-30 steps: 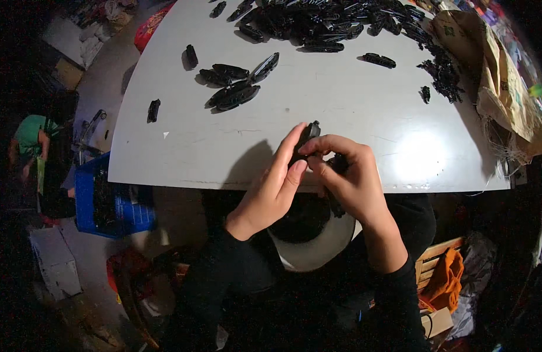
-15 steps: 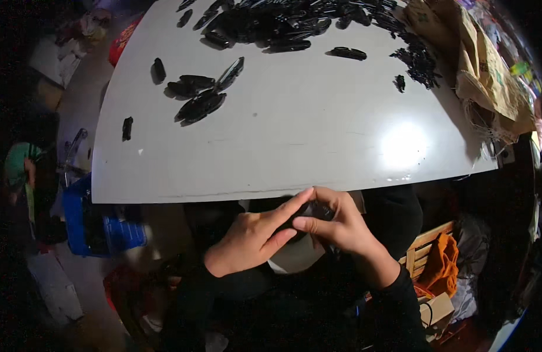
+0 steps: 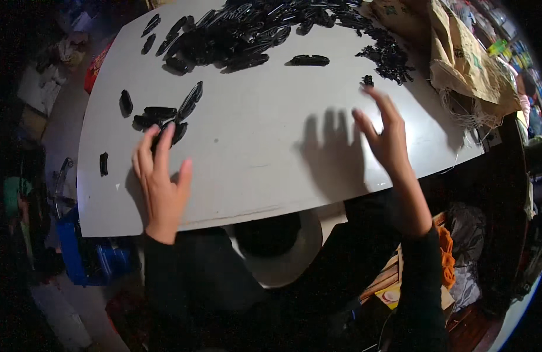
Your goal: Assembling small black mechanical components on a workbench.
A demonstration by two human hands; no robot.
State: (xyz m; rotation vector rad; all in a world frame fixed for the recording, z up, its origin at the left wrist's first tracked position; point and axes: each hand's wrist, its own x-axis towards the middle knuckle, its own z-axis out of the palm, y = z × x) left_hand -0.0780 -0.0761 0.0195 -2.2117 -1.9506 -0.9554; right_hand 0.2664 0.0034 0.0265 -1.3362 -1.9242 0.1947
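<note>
Now left hand point(image 3: 160, 190), right hand point(image 3: 388, 138) apart, spread over table point(image 3: 271, 164).

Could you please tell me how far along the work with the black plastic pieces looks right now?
A small cluster of black pieces lies set apart at the table's left. In hand: nothing held; the left hand reaches that cluster, the right hand spreads open toward the scattered small bits. Left: the large black pile along the far edge.

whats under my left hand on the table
The left hand covers the near end of a small cluster of black parts on the white table. Whatever lies beneath the palm is hidden.
</note>
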